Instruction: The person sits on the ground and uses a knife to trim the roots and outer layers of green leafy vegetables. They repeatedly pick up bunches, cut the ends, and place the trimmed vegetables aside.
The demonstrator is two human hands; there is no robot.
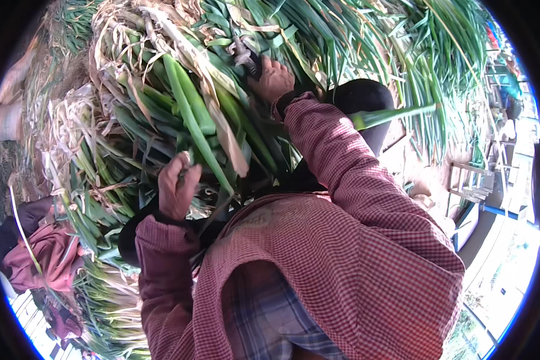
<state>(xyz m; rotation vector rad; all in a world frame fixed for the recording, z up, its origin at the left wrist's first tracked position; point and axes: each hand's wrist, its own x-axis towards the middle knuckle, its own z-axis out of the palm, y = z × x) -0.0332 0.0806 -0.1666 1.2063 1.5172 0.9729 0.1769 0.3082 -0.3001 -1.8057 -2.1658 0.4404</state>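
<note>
My left hand is raised in front of my left knee with fingers curled, slightly blurred; whether anything is between them is unclear. Reaching farther forward, my right hand touches or rests beside a dark object among the leaves; its grip is hidden. Before me lies a heap of long green onions with dry, papery outer leaves. One broad green leaf slants down between my hands. Another cut leaf sticks out past my right forearm, over my dark-clad knee.
More green onion tops are piled at the right. A bundle with pale stems lies at lower left, near a person in reddish clothing. A wooden rack or stool stands at the right. Dry leaves litter the left side.
</note>
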